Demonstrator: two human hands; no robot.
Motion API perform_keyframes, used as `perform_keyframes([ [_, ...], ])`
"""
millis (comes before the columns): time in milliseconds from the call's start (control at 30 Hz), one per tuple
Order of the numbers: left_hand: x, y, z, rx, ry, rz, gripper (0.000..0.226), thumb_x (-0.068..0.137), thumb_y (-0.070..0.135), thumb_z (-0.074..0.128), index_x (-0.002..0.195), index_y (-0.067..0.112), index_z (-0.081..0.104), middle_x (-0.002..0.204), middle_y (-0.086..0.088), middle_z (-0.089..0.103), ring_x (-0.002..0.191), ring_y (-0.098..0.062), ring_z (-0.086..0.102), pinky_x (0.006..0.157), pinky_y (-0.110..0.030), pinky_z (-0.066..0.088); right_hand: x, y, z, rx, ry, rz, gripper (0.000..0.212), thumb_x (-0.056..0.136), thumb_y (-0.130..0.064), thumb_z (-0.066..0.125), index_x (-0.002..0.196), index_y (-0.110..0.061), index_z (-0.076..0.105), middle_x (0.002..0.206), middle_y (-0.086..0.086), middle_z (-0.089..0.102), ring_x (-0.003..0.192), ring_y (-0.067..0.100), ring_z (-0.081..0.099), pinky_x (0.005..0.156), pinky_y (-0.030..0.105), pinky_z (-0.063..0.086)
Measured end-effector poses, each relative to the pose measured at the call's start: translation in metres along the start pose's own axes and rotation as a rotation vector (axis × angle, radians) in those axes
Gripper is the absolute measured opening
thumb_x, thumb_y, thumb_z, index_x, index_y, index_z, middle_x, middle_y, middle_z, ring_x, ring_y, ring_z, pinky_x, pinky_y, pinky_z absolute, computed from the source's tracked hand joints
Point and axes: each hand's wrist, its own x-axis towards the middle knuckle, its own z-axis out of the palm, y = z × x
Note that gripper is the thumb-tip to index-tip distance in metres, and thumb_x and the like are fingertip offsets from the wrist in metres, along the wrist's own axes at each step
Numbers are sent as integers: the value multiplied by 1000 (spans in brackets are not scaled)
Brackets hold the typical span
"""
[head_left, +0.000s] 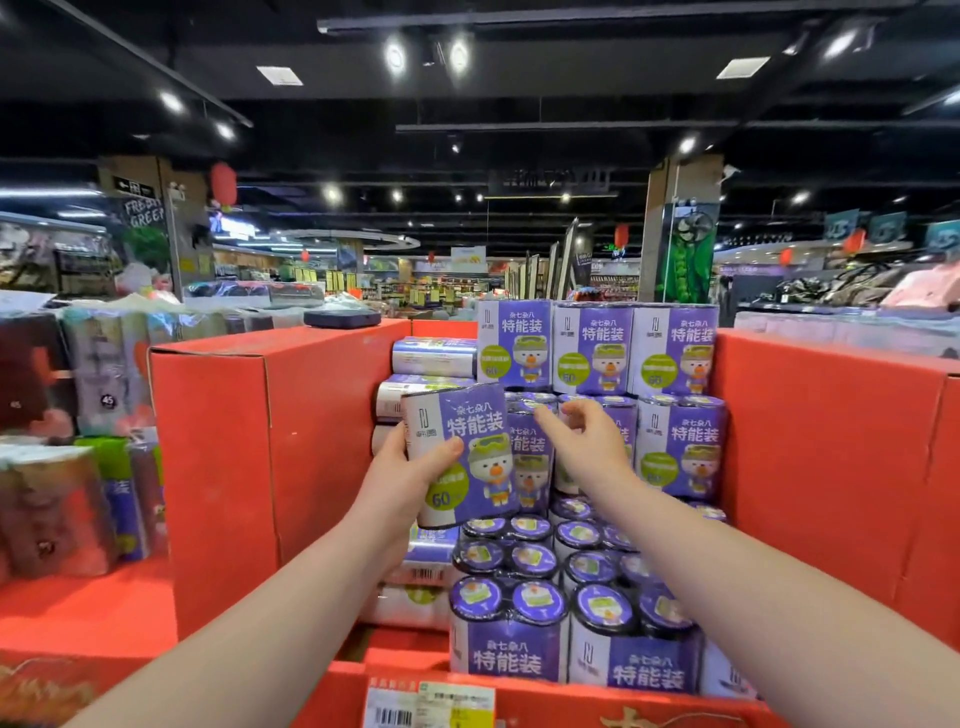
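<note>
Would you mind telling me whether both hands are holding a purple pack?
No, only the left hand grips a purple pack; the right hand reaches open-fingered toward the stacked packs.

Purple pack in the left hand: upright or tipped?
Upright, with a slight lean: the purple pack shows its label right way up; the left hand grips its side.

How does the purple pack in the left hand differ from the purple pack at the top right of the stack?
The purple plastic-wrapped pack of rolls in the left hand is lifted and tilted; the purple pack at the top right of the stack stands upright on other packs. Fingers wrap the held pack; no hand touches the stacked one. Both show the same duck figure and green circle.
</note>
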Motion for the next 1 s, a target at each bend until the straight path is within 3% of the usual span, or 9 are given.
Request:
perform_keyframes([
  [167, 0, -1, 45, -27, -124, -30, 37, 88, 3, 64, 122, 11, 55, 104, -7, 72, 81, -17, 71, 66, -26, 57, -22, -9, -34, 73, -414, -5, 30, 88, -33, 66, 113, -20, 57, 98, -6, 67, 84, 10, 62, 62, 21, 45],
  [267, 1, -8, 63, 99, -199, -49, 53, 86, 11, 69, 135, 14, 48, 119, -7, 66, 97, -18, 68, 78, -28, 55, -22, 1, -55, 99, -391, 6, 26, 87, -15, 69, 111, -10, 62, 83, 0, 69, 64, 8, 63, 56, 20, 50],
  [333, -2, -9, 67, 338, -215, -36, 72, 83, 26, 74, 144, 16, 39, 132, -2, 56, 114, -18, 59, 85, -26, 48, -20, 6, -70, 123, -312, 46, 27, 86, -11, 69, 112, -8, 61, 83, 0, 68, 61, 6, 62, 52, 17, 50],
  [400, -9, -12, 65, 757, -242, 17, 64, 85, 33, 69, 141, 13, 44, 130, -3, 55, 119, -19, 55, 87, -22, 43, -15, 15, -81, 173, -238, 100, 28, 86, -8, 68, 113, -7, 59, 85, 1, 66, 62, 9, 61, 48, 16, 49],
  [467, -16, -22, 60, 1118, -406, 31, 57, 88, 42, 63, 137, 14, 50, 133, -5, 55, 123, -21, 53, 97, -24, 40, -10, 22, -86, 197, -181, 138, 30, 86, -4, 67, 115, -4, 59, 88, 6, 65, 65, 13, 57, 46, 13, 47],
  [567, -24, -36, 56, 1421, -597, 42, 66, 92, 54, 51, 146, 19, 38, 147, -6, 39, 137, -23, 35, 112, -30, 28, -5, 34, -84, 130, -146, 167, 27, 85, 0, 67, 111, 1, 60, 88, 12, 62, 63, 15, 53, 40, 12, 42],
  [700, -25, -40, 54, 1466, -568, 101, 65, 94, 56, 45, 148, 21, 35, 148, -4, 38, 138, -23, 32, 113, -32, 27, -1, 50, -68, 58, -96, 169, 35, 81, -1, 72, 112, 0, 57, 96, 12, 63, 68, 16, 57, 46, 13, 46],
  [833, -25, -42, 53, 1473, -564, 108, 66, 94, 56, 45, 148, 20, 35, 148, -3, 37, 138, -22, 32, 113, -32, 26, 3, 50, -64, -118, -87, 161, 53, 74, -12, 81, 113, -14, 45, 102, 2, 59, 91, 19, 57, 77, 28, 46],
  [1000, -25, -42, 54, 1482, -565, 117, 66, 94, 56, 43, 149, 20, 33, 150, -2, 36, 139, -21, 31, 114, -32, 25, 2, 46, -59, -274, -50, 160, 63, 76, -21, 80, 127, -9, 45, 118, 7, 60, 102, 23, 56, 78, 29, 40],
])
